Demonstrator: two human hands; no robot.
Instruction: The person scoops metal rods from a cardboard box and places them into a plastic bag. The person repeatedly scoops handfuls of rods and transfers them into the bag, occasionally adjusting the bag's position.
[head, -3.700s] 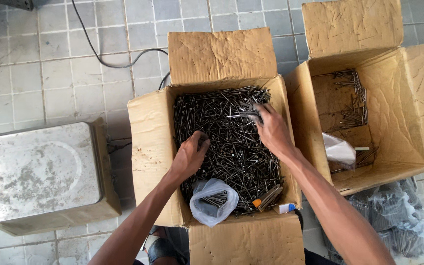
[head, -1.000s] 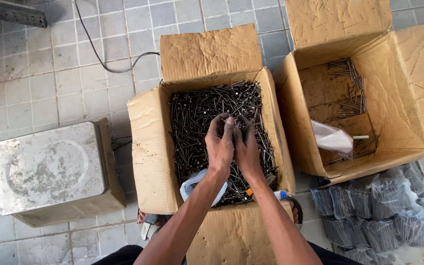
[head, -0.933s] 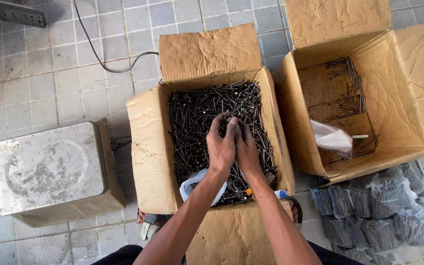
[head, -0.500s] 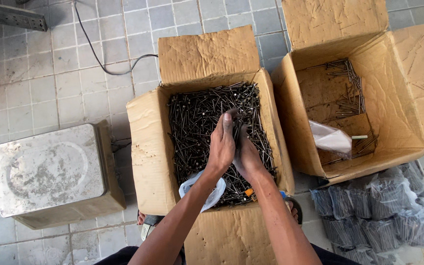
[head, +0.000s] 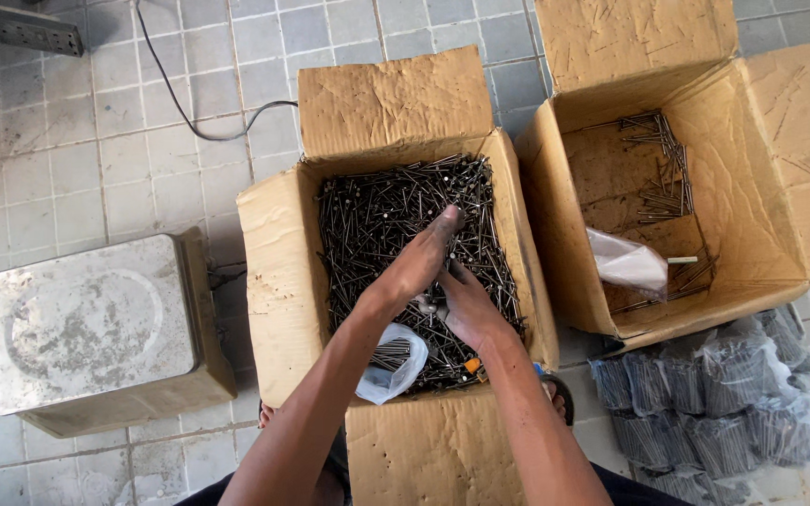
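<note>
Looking down: two bare arms come up from the bottom edge and meet over a big box of nails.
Near flap: the front flap (head: 433,450) of the box lies flat and brown between the two arms.
Plastic bag: a small clear bag (head: 394,364) with some nails in it sits at the near end of the box, just under the left arm.
Right hand: the right hand (head: 466,309) rests on the nails, fingers curled in; its grip looks closed on a few nails, but what is inside is hidden.
Left hand: the left hand (head: 416,262) lies over the right hand, fingers straight and close together, tips on the nail pile; I cannot tell if it has hold of anything.
Nails: the dark loose nails (head: 377,215) fill the middle cardboard box (head: 274,272), which stands on the tiled floor (head: 67,150).
Metal block: a grey metal box (head: 86,328) stands to the left, near the nail box.
Nail bundles: wrapped packs of nails (head: 714,412) lie on the floor at the right.
Second box: another open cardboard box (head: 752,187) stands to the right, with a few nails and a white bag (head: 628,262) inside.
Cable: a black wire (head: 189,103) runs over the far tiles.
Metal bar: a grey bar (head: 16,28) lies in the far left corner.
</note>
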